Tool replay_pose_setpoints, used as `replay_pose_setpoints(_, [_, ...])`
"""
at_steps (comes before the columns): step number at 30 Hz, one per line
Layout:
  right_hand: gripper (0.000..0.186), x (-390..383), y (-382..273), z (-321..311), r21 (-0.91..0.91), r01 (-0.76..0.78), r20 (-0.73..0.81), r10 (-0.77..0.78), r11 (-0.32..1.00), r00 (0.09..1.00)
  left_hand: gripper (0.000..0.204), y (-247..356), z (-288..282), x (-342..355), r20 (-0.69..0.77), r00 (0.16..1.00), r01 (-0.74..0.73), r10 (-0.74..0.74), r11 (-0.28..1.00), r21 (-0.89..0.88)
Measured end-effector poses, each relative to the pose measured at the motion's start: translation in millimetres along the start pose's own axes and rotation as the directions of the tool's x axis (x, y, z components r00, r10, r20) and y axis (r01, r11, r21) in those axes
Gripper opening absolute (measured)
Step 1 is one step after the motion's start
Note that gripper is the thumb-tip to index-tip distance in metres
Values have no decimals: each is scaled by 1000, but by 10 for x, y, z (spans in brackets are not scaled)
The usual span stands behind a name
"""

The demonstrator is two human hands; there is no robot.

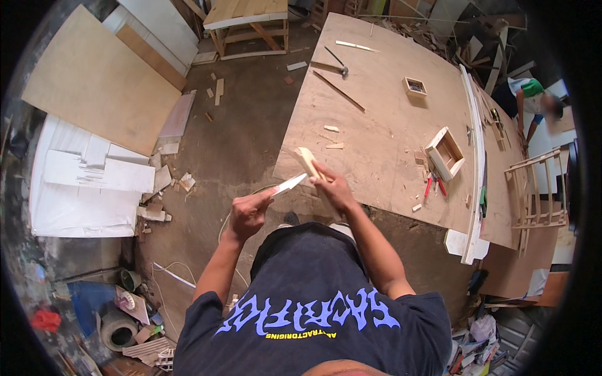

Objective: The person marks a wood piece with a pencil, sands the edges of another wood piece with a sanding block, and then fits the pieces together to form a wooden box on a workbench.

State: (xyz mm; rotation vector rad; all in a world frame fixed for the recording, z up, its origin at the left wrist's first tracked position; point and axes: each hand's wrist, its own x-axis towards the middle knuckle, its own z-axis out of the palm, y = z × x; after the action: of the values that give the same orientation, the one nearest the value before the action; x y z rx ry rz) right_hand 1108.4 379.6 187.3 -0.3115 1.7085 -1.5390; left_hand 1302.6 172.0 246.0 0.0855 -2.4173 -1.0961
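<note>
My left hand (248, 214) is closed round the near end of a whitish, flat, pointed strip (291, 183); whether it is wood or a blade I cannot tell. Its tip points up and right, toward my other hand. A pale piece of wood (306, 159) with a broader, slightly blurred far end is gripped in my right hand (332, 188), fingers wrapped round its lower part. Both pieces are held up in front of my body, near the left corner of the plywood table (376, 131). The strip's tip lies close to the wood; whether they touch is unclear.
On the table are a hammer (343, 70), a small box (414, 88), a larger wooden box (445, 154), red-handled pliers (429, 187) and offcuts. A person (533, 103) bends at the far right. White boards (81, 207) and a plywood sheet (100, 81) stand left.
</note>
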Motion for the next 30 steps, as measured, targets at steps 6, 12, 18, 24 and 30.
replay_pose_setpoints(6, [68,-319,-221,43,-109,332,147,-315,937,938,29,-123,309,90,66,996,54,-53,998,-12])
replay_pose_setpoints(12, [62,37,549,-997,2,-97,-180,96,995,979,26,456,266,185,-74,994,-82,79,996,-31])
replay_pose_setpoints(18, [65,-294,716,-1525,464,-102,-286,257,880,923,27,701,510,30,-293,944,130,-151,987,-91])
replay_pose_setpoints(24, [65,-801,470,-1569,384,-3,-267,114,923,957,29,1052,1104,-64,-368,809,238,-458,828,-508])
replay_pose_setpoints(30, [69,-1135,-6,-1727,382,53,-106,-13,923,994,29,1457,1604,-109,-356,692,189,-629,633,-751])
